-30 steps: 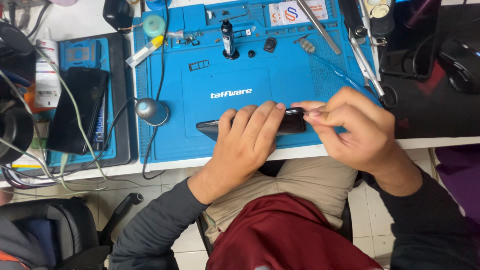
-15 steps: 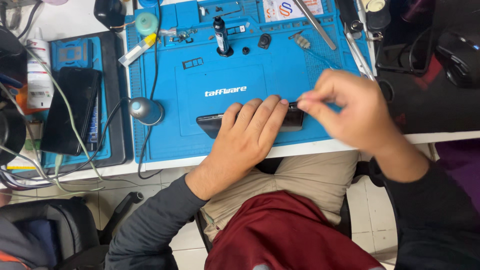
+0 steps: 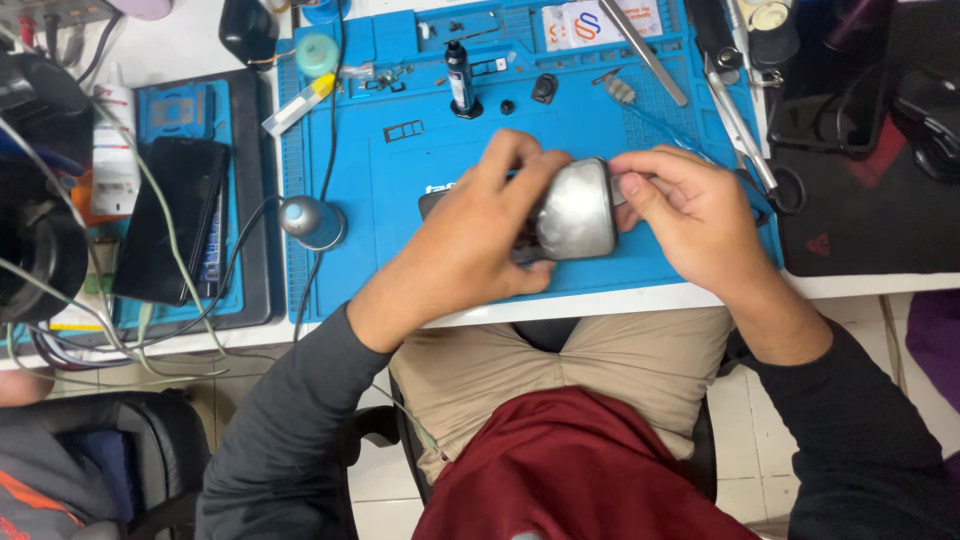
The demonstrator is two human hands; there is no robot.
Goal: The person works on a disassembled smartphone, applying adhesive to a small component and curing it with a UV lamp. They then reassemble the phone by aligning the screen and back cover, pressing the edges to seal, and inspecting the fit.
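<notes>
My left hand (image 3: 470, 235) clamps the phone (image 3: 575, 208) tilted above the blue repair mat (image 3: 400, 240); my right hand (image 3: 690, 215) pinches its three-o'clock edge, steadying it.

bright even overhead light, soft shadows, glare on silver phone back (image 3: 578, 208), slight motion blur

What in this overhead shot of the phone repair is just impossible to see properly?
- Phone, head view: its lower half is covered by the left hand; the shiny face is glare-blurred.
- Right hand: whatever its fingertips pinch at the phone's edge is too small to tell.
- Small parts on the blue mat: too tiny to identify.
- Black mouse: cut off by the right edge.
</notes>
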